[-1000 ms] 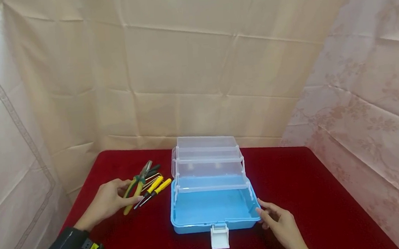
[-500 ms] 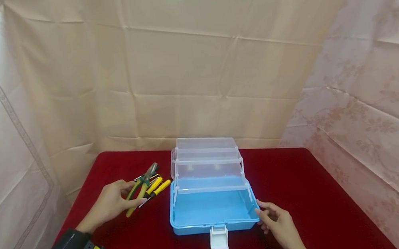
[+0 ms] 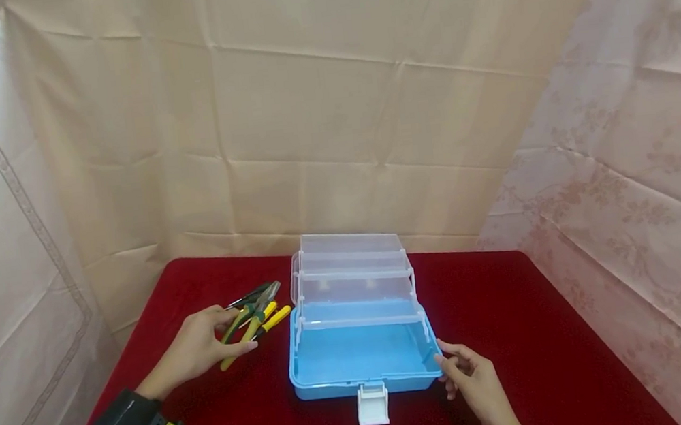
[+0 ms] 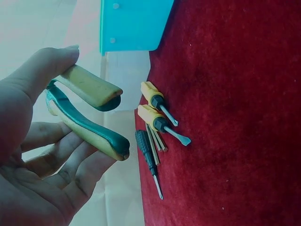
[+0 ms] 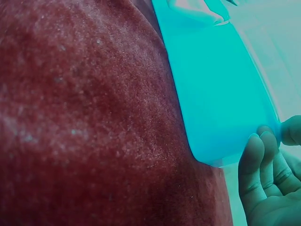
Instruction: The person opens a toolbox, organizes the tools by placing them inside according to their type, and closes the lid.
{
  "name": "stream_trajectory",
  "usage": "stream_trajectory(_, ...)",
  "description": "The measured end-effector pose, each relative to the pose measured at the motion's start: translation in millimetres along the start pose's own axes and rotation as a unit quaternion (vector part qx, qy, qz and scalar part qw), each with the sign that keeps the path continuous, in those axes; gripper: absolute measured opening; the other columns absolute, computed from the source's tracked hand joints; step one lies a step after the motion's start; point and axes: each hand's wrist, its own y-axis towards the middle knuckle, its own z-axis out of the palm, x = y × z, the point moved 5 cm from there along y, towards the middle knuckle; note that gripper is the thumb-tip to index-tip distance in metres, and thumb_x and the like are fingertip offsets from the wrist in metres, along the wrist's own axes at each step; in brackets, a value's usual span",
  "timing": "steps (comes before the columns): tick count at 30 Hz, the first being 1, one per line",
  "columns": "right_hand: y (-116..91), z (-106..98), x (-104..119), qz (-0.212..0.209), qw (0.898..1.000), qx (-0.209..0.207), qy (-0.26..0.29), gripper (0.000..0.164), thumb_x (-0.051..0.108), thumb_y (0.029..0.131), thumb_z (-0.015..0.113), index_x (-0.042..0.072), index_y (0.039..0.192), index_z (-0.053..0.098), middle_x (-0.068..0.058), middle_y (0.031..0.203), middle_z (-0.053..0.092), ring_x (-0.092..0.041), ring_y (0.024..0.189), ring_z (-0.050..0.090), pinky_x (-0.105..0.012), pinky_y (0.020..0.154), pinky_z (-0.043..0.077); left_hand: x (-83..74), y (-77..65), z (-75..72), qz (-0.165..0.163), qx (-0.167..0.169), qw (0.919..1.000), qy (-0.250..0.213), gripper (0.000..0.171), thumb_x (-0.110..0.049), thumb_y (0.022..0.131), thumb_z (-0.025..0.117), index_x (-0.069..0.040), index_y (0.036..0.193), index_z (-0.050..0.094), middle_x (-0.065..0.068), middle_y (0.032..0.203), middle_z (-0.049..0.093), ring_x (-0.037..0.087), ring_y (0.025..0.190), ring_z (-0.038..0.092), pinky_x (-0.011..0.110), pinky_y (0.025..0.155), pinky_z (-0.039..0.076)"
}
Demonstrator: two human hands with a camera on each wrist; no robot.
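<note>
My left hand (image 3: 202,345) holds a pair of pliers (image 4: 91,87) by their yellow-and-green handles, thumb on one handle and fingers under the other. The handles are spread apart, and the metal nose points away toward the back right. Right of centre, a light blue toolbox (image 3: 327,392) stands with its clear tiered lid (image 3: 353,284) raised and its white latch (image 3: 373,406) hanging down in front. At its front right corner, my right hand (image 3: 483,387) pinches the rim between thumb and fingers. The box's bottom is bare.
Near the pliers lie two yellow-handled screwdrivers (image 4: 148,113), a black-handled screwdriver (image 4: 145,147) and several thin brass-coloured rods (image 4: 156,141). All rest on a red cloth-covered table (image 3: 511,319) left of the box. Beige curtains (image 3: 306,106) hang behind.
The left hand has moved right with the pliers, nearer the toolbox, over the other tools. The right hand stays at the box corner.
</note>
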Motion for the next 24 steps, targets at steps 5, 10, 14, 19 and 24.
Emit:
stream_trajectory(5, 0, 0, 1, -0.001, 1.000, 0.000, 0.003, 0.041, 0.023, 0.086, 0.071, 0.014, 0.124, 0.062, -0.015, 0.078, 0.061, -0.022, 0.061, 0.056, -0.035, 0.053, 0.051, -3.2, 0.1, 1.9, -0.003, 0.003, 1.0000, 0.002, 0.083, -0.057, 0.062, 0.082, -0.009, 0.126, 0.061, 0.001, 0.092, 0.057, 0.019, 0.081, 0.050, 0.027, 0.053, 0.047)
stream_trajectory(10, -1, 0, 1, -0.002, 1.000, -0.001, 0.004, 0.042, 0.024, 0.086, 0.072, 0.014, 0.125, 0.061, -0.015, 0.078, 0.061, -0.023, 0.060, 0.056, -0.036, 0.053, 0.051, -8.3, -1.5, 3.0, 0.003, 0.001, 1.0000, 0.001, 0.082, -0.055, 0.062, 0.083, -0.008, 0.126, 0.061, 0.001, 0.092, 0.058, 0.019, 0.081, 0.050, 0.027, 0.053, 0.047)
stream_trajectory(14, 0, 1, 1, 0.001, 1.000, -0.003, 0.005, 0.040, 0.021, 0.086, 0.071, 0.014, 0.125, 0.062, -0.015, 0.078, 0.061, -0.023, 0.059, 0.056, -0.036, 0.052, 0.051, -11.3, -2.3, 4.8, 0.012, 0.006, 0.9999, 0.000, 0.080, -0.054, 0.062, 0.083, -0.009, 0.125, 0.062, 0.003, 0.091, 0.059, 0.018, 0.080, 0.050, 0.027, 0.053, 0.047)
stream_trajectory(19, 0, 1, 1, -0.001, 1.000, 0.001, 0.014, 0.041, 0.023, 0.085, 0.072, 0.014, 0.124, 0.062, -0.016, 0.078, 0.061, -0.022, 0.058, 0.055, -0.035, 0.051, 0.050, -14.9, -2.7, 6.7, 0.024, 0.007, 0.9997, -0.002, 0.076, -0.056, 0.062, 0.082, -0.011, 0.121, 0.065, 0.002, 0.093, 0.060, 0.018, 0.082, 0.051, 0.026, 0.054, 0.048)
stream_trajectory(24, -1, 1, 1, -0.002, 1.000, 0.005, 0.019, 0.043, 0.027, 0.084, 0.073, 0.014, 0.124, 0.062, -0.016, 0.078, 0.061, -0.022, 0.057, 0.054, -0.035, 0.051, 0.050, -18.3, -2.6, 8.6, 0.025, 0.010, 0.9996, -0.002, 0.075, -0.057, 0.062, 0.082, -0.013, 0.121, 0.065, 0.001, 0.097, 0.060, 0.017, 0.084, 0.051, 0.026, 0.059, 0.049)
